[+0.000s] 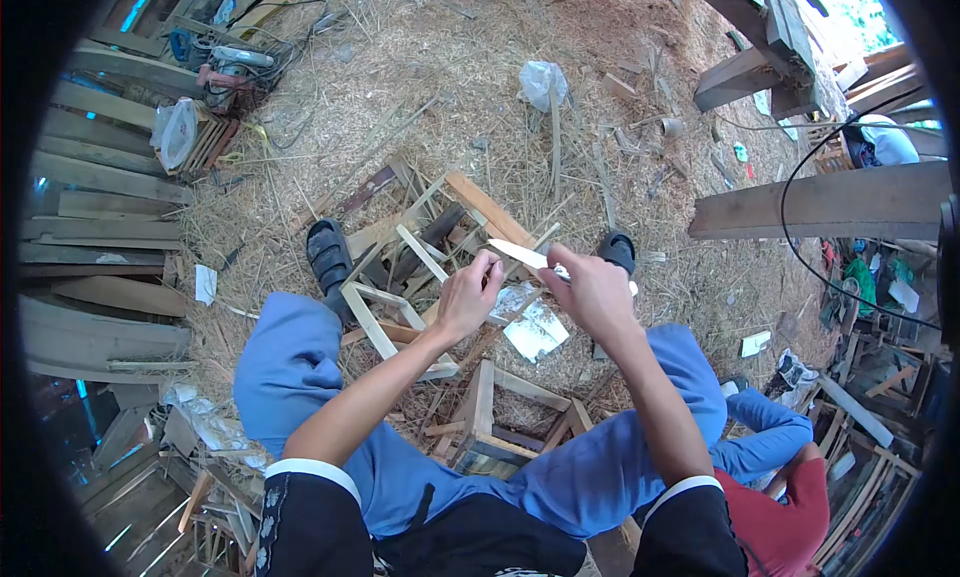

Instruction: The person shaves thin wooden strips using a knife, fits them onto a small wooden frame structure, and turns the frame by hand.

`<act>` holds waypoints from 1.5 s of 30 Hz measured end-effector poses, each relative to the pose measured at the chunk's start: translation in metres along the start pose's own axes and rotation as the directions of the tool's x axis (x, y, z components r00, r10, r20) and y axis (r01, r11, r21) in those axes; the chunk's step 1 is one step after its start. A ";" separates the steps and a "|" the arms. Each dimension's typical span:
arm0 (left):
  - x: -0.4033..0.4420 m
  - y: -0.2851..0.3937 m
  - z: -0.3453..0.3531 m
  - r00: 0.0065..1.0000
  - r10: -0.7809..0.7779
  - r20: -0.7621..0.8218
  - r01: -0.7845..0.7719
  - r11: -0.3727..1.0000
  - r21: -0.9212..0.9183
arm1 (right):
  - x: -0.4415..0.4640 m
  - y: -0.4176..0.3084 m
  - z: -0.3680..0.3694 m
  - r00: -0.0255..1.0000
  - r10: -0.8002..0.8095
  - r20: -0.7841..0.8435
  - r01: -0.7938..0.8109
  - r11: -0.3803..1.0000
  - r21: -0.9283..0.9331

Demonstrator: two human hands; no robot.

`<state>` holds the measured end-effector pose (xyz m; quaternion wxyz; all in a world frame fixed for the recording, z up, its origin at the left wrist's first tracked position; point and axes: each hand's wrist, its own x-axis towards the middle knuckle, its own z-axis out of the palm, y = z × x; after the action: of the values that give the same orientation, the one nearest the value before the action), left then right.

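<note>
Pale pointed piece part-hidden in right grip, contents of left grip unclear, black shirt cropped below

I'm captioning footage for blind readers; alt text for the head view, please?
A person's right hand holds a pale, blade-shaped object, its tip near the curled left hand. Below are wooden frames on littered ground; another person in red is at lower right.

Pale strip, blue trousers, black sandals, red shirt
</note>
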<state>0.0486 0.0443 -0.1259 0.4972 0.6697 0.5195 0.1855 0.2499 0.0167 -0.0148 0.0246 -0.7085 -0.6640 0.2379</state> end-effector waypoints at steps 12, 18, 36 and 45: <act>-0.002 -0.003 -0.001 0.995 0.093 -0.028 -0.094 0.996 -0.009 | 0.018 0.001 0.007 1.000 0.017 0.022 -0.020 0.995 0.102; 0.000 -0.004 -0.002 0.999 0.051 -0.003 -0.051 0.998 -0.030 | 0.014 0.003 0.014 1.000 -0.018 -0.020 0.020 0.990 0.138; -0.004 -0.005 0.010 0.996 0.089 -0.012 -0.089 0.996 0.006 | 0.007 0.009 0.014 0.999 0.028 0.034 -0.031 0.996 0.087; -0.002 -0.004 0.006 0.998 0.069 -0.012 -0.069 0.997 -0.018 | 0.008 0.011 0.007 0.999 0.032 -0.026 -0.029 0.994 0.105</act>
<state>0.0504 0.0400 -0.1314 0.4938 0.6816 0.4970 0.2112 0.2579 0.0208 -0.0276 0.0672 -0.7196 -0.6393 0.2626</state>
